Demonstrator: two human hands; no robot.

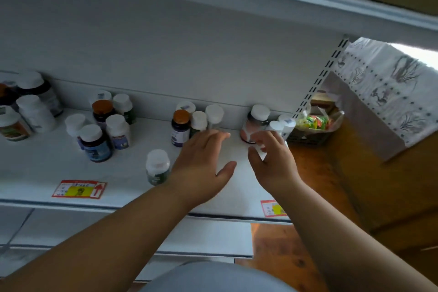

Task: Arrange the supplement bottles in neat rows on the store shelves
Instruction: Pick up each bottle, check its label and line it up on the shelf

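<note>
While both hands are reached over the white shelf [123, 173], the fingers [213, 136] of the left hand [201, 161] are kept straight and slightly apart, nothing being held, their tips just beside a cluster of three bottles [196, 123]. The right hand [272, 161] is spread with fingers loosely bent, close to a pink-labelled bottle [254, 123]; whether it is touched cannot be told through blur. A lone white-capped bottle [157, 166] stands left of the left wrist. More bottles [104, 130] are grouped further left. A price tag [79, 189] is stuck at the shelf's front.
</note>
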